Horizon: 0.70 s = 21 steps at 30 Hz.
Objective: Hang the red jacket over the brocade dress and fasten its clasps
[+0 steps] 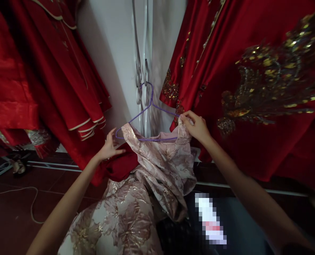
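Note:
A pale pink brocade dress (157, 166) with gold floral pattern hangs on a thin purple wire hanger (146, 109), whose hook is caught on a metal fitting (142, 74) on the white wall. My right hand (196, 125) pinches the dress's right shoulder strap at the hanger's right end. My left hand (110, 144) reaches toward the hanger's left end, fingers apart, beside the dress's left shoulder and a red fabric fold. The skirt falls down toward me.
Red satin garments with cream trim (53, 78) hang on the left. A red gown with gold embroidery (266, 88) hangs on the right. A white cord (27, 191) lies on the dark red floor. A dark object (239, 226) sits at the bottom right.

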Each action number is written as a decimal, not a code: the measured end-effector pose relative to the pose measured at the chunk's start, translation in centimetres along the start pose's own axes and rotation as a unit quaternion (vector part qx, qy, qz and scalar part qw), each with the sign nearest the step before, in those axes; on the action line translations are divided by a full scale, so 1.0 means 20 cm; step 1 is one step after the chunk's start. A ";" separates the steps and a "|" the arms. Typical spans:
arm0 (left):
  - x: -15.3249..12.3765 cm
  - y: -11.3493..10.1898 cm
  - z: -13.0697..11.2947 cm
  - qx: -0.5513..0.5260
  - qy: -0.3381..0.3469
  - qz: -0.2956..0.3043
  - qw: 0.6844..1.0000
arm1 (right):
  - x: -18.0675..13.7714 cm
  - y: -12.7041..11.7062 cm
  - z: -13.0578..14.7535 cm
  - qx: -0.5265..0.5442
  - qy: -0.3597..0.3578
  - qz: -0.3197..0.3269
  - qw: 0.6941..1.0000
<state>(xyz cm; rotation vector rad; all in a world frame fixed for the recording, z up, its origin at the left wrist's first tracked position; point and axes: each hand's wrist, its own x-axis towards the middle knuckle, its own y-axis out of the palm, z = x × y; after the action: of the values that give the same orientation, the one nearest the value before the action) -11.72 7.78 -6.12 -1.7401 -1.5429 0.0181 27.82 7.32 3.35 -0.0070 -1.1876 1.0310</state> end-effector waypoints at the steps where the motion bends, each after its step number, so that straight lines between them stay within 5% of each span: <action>1: -0.07 0.00 0.05 0.015 -0.016 0.030 0.999 | 0.00 0.01 -0.01 0.005 0.001 0.000 1.000; 5: -0.21 -0.06 0.17 0.041 -0.106 0.125 0.986 | 0.01 0.02 -0.02 0.024 -0.001 0.000 1.000; 9: -0.14 -0.15 0.11 -0.013 -0.156 0.147 0.977 | -0.01 0.02 0.00 0.020 0.003 -0.001 1.000; 16: 0.26 -0.13 -0.12 0.101 -0.130 -0.113 0.980 | -0.04 -0.01 0.07 0.018 0.022 -0.016 0.999; 21: 0.47 0.00 -0.50 0.164 -0.023 -0.169 0.972 | -0.09 -0.01 0.16 0.016 0.034 0.001 0.999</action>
<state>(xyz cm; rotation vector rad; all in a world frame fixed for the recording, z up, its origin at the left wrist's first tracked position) -4.42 10.37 5.20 -1.2159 -1.7425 0.1352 25.53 4.35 3.52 -0.0185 -1.1095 1.0427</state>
